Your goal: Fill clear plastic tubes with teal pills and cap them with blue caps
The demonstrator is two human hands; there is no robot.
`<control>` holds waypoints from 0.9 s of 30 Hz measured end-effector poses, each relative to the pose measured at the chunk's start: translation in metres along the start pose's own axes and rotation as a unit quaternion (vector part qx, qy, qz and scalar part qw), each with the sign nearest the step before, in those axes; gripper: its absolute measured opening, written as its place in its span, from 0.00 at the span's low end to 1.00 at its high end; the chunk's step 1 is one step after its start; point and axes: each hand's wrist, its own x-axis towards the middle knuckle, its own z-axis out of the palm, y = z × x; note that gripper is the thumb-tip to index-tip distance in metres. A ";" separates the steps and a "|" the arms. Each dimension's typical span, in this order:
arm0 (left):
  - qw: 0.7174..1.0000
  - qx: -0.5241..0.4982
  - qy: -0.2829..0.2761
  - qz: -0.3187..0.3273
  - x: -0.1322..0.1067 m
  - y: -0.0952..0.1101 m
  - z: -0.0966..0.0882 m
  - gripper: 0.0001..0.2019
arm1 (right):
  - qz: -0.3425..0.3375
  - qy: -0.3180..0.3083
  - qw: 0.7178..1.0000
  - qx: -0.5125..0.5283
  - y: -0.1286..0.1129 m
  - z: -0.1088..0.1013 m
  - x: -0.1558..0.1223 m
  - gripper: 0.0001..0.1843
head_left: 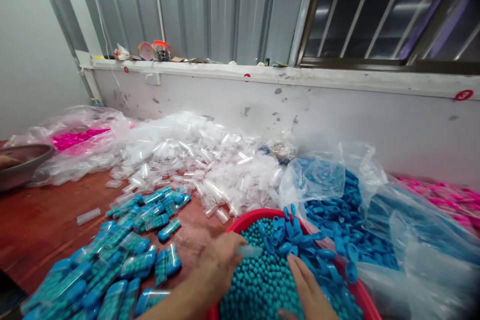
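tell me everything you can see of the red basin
The red basin looks like plastic, round with a curved rim, standing upright on the table; the picture's bottom edge cuts off its near side. It holds teal beads, with blue pieces heaped toward the far right. The left hand is over its left rim, the right hand over its contents; whether either touches the rim is unclear.
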 end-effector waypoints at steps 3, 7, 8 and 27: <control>0.991 -0.094 -0.088 0.028 -0.005 0.033 0.035 0.12 | -0.007 -0.070 0.995 0.069 -0.007 -0.003 0.013 0.16; 0.956 -0.241 -0.148 -0.074 0.000 0.035 0.051 0.09 | 0.080 -0.168 0.969 0.165 -0.022 -0.019 0.019 0.11; 0.942 -0.271 -0.163 -0.111 0.002 0.031 0.048 0.08 | 0.105 -0.179 0.963 0.174 -0.024 -0.025 0.018 0.10; 0.933 -0.211 0.173 -0.235 0.040 -0.037 -0.004 0.20 | 0.128 -0.053 0.972 0.189 -0.001 -0.009 -0.004 0.17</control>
